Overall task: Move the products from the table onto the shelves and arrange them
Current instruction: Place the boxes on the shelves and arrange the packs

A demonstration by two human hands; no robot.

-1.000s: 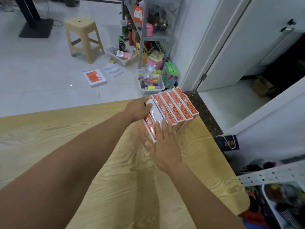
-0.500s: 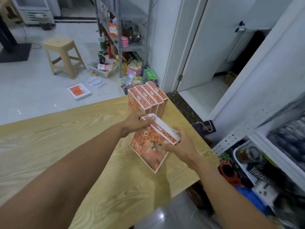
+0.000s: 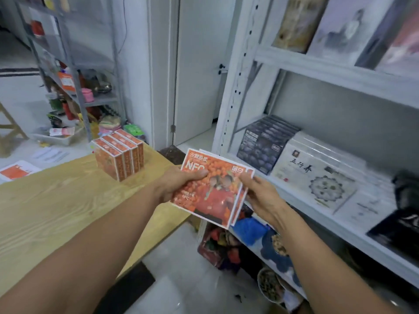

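Note:
I hold one orange box [image 3: 217, 189], marked NFC, in the air between the wooden table [image 3: 56, 200] and the white shelf unit [image 3: 317, 200]. My left hand [image 3: 179, 184] grips its left edge with the thumb on the printed face. My right hand [image 3: 260, 196] pinches its right edge. Several more orange boxes [image 3: 120, 155] stand in a tight row at the table's far corner.
On the middle shelf stand dark boxes [image 3: 263, 146], white boxes [image 3: 317, 175] and a black item [image 3: 399, 225]. Picture boxes fill the upper shelf [image 3: 340, 66]. Bags and bowls sit on the lower shelf [image 3: 256, 236]. A grey rack [image 3: 79, 87] of goods stands behind the table.
Both hands lifted one orange box off the row on the table and carried it to the right, toward the white shelves. My view turned right with it.

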